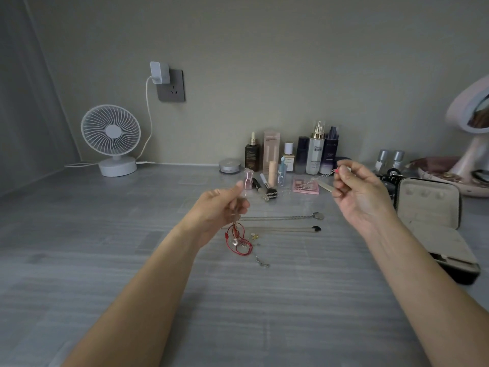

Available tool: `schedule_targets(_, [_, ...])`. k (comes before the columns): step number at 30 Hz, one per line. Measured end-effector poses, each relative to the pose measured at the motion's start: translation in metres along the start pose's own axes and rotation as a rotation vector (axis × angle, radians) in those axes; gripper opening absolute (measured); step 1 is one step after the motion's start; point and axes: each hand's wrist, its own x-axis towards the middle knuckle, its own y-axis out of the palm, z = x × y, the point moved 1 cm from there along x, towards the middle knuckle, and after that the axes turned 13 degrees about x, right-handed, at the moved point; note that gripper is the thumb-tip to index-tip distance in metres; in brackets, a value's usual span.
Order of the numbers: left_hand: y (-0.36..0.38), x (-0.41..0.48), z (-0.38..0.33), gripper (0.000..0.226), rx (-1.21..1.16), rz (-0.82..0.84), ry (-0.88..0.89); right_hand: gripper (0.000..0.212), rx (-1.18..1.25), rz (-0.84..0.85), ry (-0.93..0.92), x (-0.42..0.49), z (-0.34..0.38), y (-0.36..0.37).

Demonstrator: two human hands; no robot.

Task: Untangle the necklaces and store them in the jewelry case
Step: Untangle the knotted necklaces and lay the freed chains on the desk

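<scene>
I'm pinching the red-cord tangle (238, 242) in my left hand (219, 207), my right hand (362, 194) pinching a silver chain (307, 183) stretching between them.

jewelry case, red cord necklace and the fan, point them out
jewelry case (428, 207), head view, lining of open lid
red cord necklace (238, 242), head view, middle of red loops
fan (110, 130), head view, grille centre

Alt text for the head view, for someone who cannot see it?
The right hand pinches a raised silver chain; the left hand holds a tangle with red cord dangling. Two straight necklaces lie on the table; the jewelry case is open at right.
</scene>
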Motion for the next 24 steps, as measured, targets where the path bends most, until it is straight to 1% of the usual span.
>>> schedule_targets(3, [0.0, -0.003, -0.006, 0.046, -0.145, 0.011, 0.069, 0.024, -0.164, 0.017, 0.037, -0.004, -0.004, 0.001])
schedule_targets(7, [0.005, -0.007, -0.01, 0.043, -0.103, 0.04, 0.126, 0.02, -0.362, 0.053, 0.087, -0.012, -0.01, 0.006])
schedule_targets(10, [0.006, -0.007, -0.011, 0.037, -0.106, 0.074, 0.151, 0.017, -0.458, 0.109, 0.124, -0.018, -0.014, 0.011])
schedule_targets(12, [0.007, -0.007, -0.009, 0.033, -0.042, 0.081, 0.152, 0.017, -0.502, 0.165, 0.138, -0.021, -0.016, 0.014])
schedule_targets(15, [0.012, -0.005, -0.003, 0.032, 0.051, 0.092, 0.103, 0.019, -0.582, 0.252, 0.173, -0.025, -0.021, 0.016])
schedule_targets(17, [0.018, -0.006, 0.0, 0.03, 0.082, 0.131, 0.069, 0.022, -0.657, 0.324, 0.2, -0.028, -0.027, 0.018])
schedule_targets(21, [0.025, -0.006, 0.005, 0.021, 0.137, 0.2, 0.046, 0.025, -0.841, 0.521, 0.285, -0.036, -0.043, 0.024])
schedule_targets(24, [0.025, -0.006, 0.007, 0.014, 0.153, 0.221, 0.059, 0.022, -0.97, 0.596, 0.265, -0.04, -0.053, 0.026])
